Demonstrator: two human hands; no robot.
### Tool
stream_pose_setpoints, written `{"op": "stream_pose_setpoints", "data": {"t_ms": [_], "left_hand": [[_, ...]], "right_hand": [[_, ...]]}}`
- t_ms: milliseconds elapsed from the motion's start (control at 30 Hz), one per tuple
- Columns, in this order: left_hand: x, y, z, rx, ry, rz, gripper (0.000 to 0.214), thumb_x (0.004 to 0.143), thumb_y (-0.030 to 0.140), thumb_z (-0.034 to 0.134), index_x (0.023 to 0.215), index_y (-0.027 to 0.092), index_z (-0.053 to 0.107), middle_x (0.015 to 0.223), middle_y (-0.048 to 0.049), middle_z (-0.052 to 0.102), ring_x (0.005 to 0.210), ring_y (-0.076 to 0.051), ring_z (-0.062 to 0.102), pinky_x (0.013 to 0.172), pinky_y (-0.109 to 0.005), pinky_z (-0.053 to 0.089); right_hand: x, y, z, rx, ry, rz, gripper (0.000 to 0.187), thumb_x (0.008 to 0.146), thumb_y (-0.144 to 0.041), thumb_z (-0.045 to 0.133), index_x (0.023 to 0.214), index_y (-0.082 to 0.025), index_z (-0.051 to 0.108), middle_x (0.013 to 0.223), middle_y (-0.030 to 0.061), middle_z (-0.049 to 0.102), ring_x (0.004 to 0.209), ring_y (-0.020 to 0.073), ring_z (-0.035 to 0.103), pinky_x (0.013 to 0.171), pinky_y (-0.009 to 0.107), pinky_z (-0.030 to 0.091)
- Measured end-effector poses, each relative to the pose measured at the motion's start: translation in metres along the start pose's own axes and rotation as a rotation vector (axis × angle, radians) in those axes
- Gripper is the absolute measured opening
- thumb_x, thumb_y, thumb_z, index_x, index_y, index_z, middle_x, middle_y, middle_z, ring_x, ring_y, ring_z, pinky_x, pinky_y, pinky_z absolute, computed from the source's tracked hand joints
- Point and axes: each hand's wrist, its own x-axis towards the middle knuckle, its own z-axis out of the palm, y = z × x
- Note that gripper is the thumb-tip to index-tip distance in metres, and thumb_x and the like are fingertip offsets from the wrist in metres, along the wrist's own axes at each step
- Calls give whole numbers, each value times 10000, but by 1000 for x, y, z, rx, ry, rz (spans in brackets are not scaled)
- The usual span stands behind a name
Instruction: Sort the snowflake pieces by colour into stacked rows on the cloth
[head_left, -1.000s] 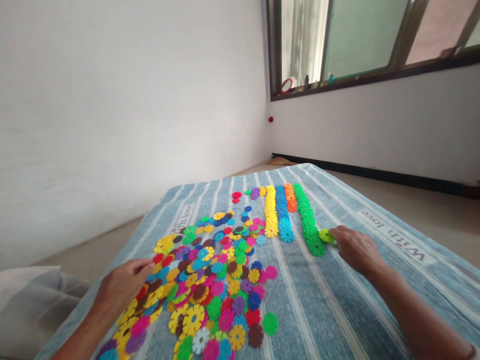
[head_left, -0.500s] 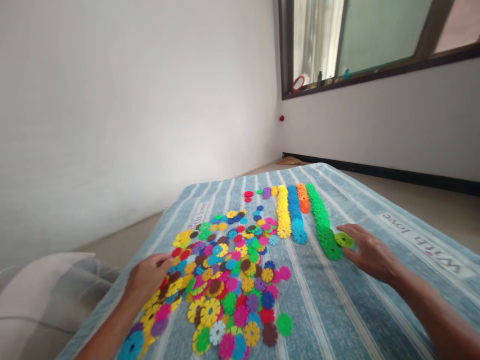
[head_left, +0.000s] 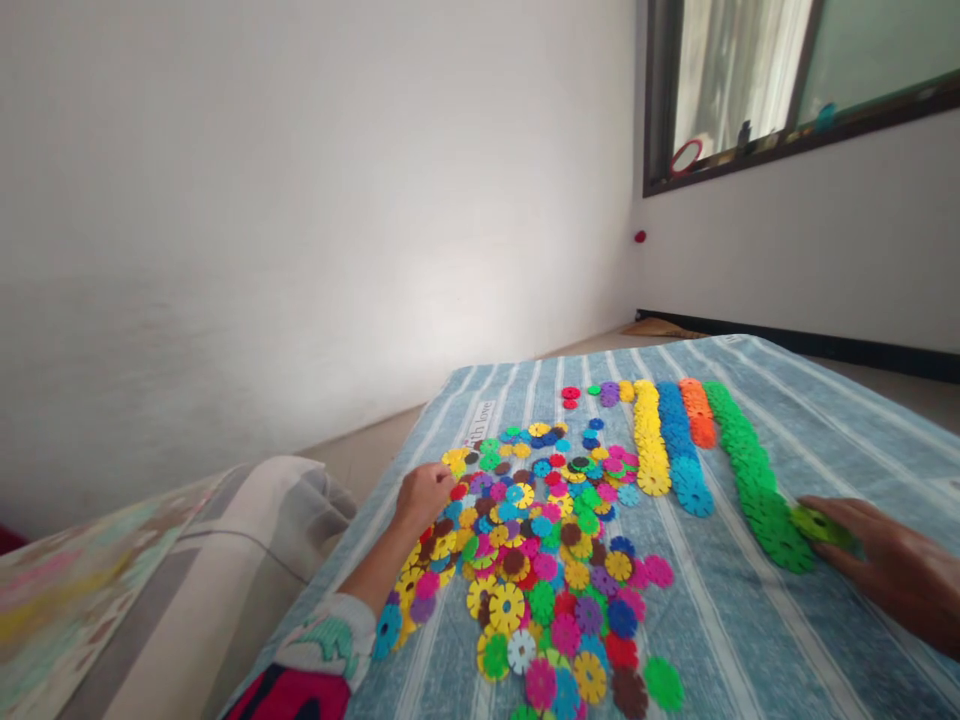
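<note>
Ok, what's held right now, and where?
The right hand pinches a lime-green disc by its rim; the left hand, at the disc pile, shows nothing held.

My left hand (head_left: 424,497) curls into a loose fist, well apart from my right hand (head_left: 885,560), its fingers stretched out, palm down.

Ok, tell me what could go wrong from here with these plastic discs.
The right hand holds a lime-green disc against the end of the green row, so a push could bend that row. The left hand is at the mixed pile, which nearly reaches the yellow row, so disturbed discs could stray into it.
</note>
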Motion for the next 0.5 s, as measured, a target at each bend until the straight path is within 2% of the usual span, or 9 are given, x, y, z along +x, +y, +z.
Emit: {"op": "stream_pose_setpoints", "data": {"t_ms": [133,267,367,500], "left_hand": [[10,22,8,20,-37,9,191,764,224,516,704,188,694,785,-14,707,774,-153,624,656,-203,398],[18,38,14,71,-74,-17,179,752,200,521,663,190,676,738,-26,695,755,-173,631,600,-217,383],[24,38,16,117,-86,-57,180,722,145,517,672,184,685,762,-54,706,780,-204,645,594,-232,390],[33,23,12,149,-101,-75,232,727,119,505,754,199,722,850,-60,734,862,-214,660,659,-236,426]], "right_hand": [[1,-1,0,33,-2,24,479,782,-552,420,1083,-264,655,1134,77,656,930,289,664,733,407,551],[3,-2,-2,97,12,42,449,734,-559,473,1031,-289,674,1081,106,677,875,302,674,701,429,548],[3,0,-3,145,40,72,455,674,-537,541,1021,-282,687,1063,153,677,858,320,670,712,456,531],[3,8,-2,196,45,75,535,622,-491,623,1095,-245,673,1084,196,655,892,323,653,772,467,492]]}}
